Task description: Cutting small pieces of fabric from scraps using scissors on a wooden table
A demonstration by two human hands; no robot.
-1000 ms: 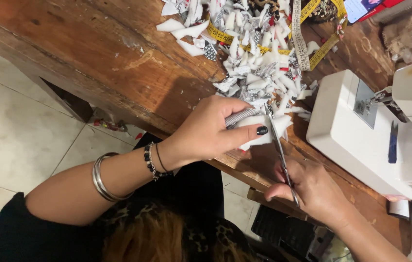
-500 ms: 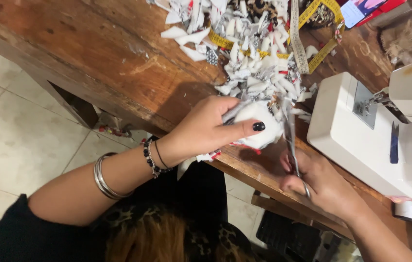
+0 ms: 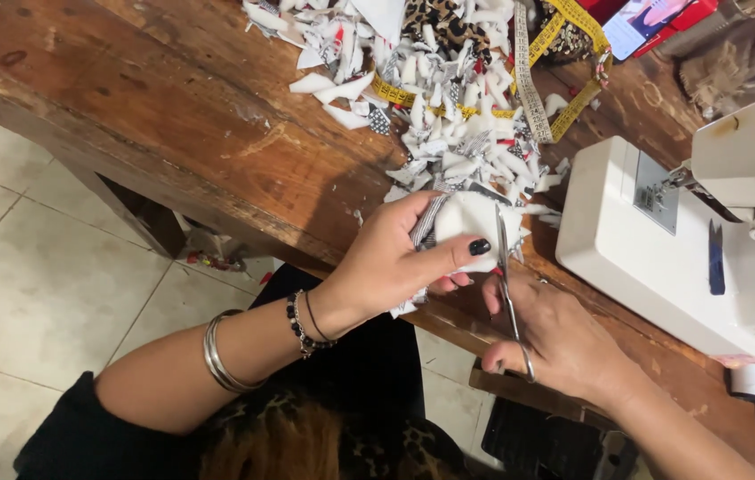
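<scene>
Since a second earlier our left hand [image 3: 395, 262] had turned the white cloth piece [image 3: 475, 222] upward at the table [image 3: 173, 107] edge, pinching it, while our right hand [image 3: 555, 333], fingers closed through the scissors [image 3: 506, 284], brought the blades against its right edge, so trimming looked underway. We counted one scissors, one held piece, one sewing machine [image 3: 662, 240], one yellow tape measure [image 3: 564, 53], and a scrap pile [image 3: 449, 116] too many to count.

Fabric piece [image 3: 475, 233] white, with a black-and-white checked strip at its edge; scrap heap [image 3: 449, 107] mostly white, with red flecks and a leopard-print patch. Measuring tape [image 3: 573, 40] yellow; sewing machine [image 3: 662, 258] white; table [image 3: 155, 107] reddish-brown wood; floor tiles [image 3: 31, 276] pale cream. Left hand [image 3: 395, 262] thumbnail black, wrist beads black, bangles [image 3: 217, 351] silver; scissors [image 3: 509, 293] silver-grey.
</scene>
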